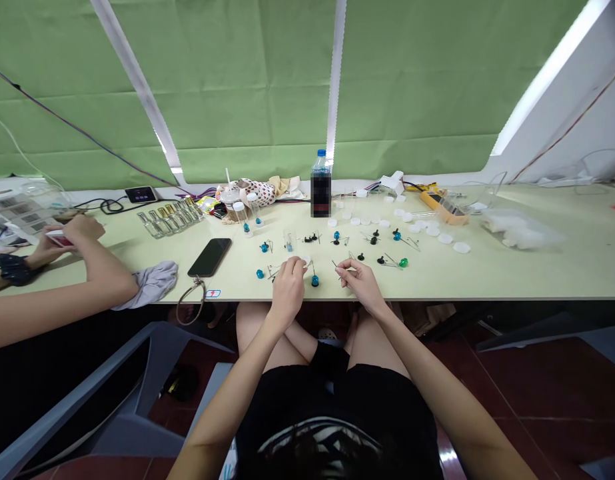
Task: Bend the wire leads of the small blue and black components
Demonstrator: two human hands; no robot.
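Observation:
My left hand (288, 288) is closed in a pinch over the table near its front edge; what its fingertips hold, if anything, is too small to make out. Just right of it stands a blue bead-like piece (315, 281) with a black base and a thin wire rising from it. My right hand (361, 283) pinches a thin metal wire (336, 265) between thumb and finger. Around both hands lie more small wired pieces, among them a green one (403, 263), a blue one (260, 274) and a black one (360, 257). A short clear tube (288, 241) stands beyond my left hand.
White round caps (432, 231) lie scattered at right, before a yellow-cased device (443, 207). A bottle (320, 193) stands at the back. Leftward are a phone (210, 257), capped clear tubes (241, 217), glass vials (170, 217) and a co-worker's arm (97, 280) over a grey cloth (154, 283).

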